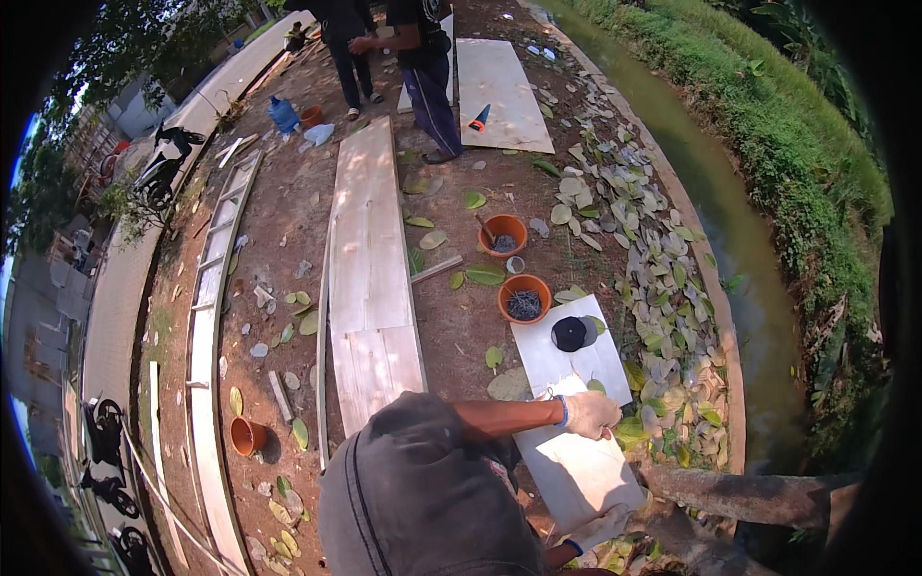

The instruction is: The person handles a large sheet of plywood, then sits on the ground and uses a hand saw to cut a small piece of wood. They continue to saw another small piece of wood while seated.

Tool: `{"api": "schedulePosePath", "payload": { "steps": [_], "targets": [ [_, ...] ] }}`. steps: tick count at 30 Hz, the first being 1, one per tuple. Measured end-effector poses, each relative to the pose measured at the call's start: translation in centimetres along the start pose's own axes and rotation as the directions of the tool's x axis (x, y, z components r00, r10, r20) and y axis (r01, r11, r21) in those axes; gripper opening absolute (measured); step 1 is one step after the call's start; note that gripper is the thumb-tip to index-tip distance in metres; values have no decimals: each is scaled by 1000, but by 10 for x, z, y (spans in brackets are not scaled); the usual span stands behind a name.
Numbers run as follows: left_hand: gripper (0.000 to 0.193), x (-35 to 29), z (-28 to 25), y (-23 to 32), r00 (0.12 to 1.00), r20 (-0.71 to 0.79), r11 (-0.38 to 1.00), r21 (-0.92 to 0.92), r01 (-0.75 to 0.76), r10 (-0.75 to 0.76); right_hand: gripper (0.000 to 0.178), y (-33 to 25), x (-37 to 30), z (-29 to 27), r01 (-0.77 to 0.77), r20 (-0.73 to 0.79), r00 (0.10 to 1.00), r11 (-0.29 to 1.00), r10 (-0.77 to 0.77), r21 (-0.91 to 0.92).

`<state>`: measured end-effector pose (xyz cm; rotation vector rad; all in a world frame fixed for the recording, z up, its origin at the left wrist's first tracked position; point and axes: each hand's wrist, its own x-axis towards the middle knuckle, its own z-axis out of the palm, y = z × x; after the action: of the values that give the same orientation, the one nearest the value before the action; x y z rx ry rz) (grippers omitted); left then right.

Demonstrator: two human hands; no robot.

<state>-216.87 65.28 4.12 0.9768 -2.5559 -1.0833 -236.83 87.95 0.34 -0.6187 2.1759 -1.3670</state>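
My left arm reaches across to the right. My left hand, in a pale work glove with a blue cuff, is closed above a light plywood board; anything in its fingers is too small to make out. My right hand, gloved likewise, is at the board's near edge beside a tree trunk, its fingers seemingly curled on that edge and partly hidden. Just beyond, a dark cap lies on a white panel. My grey-shirted shoulder covers the bottom middle.
Orange buckets of nails or similar dark bits stand beyond the panel. Long planks run away from me on the left, near a wooden frame. Two people stand ahead by a sheet holding a saw. Trunks and a canal border the right.
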Motion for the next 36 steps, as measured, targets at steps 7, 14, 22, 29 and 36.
{"api": "schedulePosePath", "payload": {
  "steps": [7,14,22,29,36],
  "targets": [
    [31,95,20,49,987,158,999,3,-40,39,37,-11,53,-57,-113,-83,987,966,135,235],
    [26,196,98,148,848,340,910,-69,-408,406,33,48,73,-157,81,-603,788,953,119,294],
    [16,239,141,317,852,189,870,-23,-492,488,32,25,92,-261,138,-652,706,849,277,511],
    [27,301,229,456,740,119,735,94,-672,662,25,107,179,-410,183,-788,604,941,121,284],
    [75,362,198,636,508,-276,575,472,-668,816,19,59,275,-649,392,-819,566,906,-99,161]
  ]
}}
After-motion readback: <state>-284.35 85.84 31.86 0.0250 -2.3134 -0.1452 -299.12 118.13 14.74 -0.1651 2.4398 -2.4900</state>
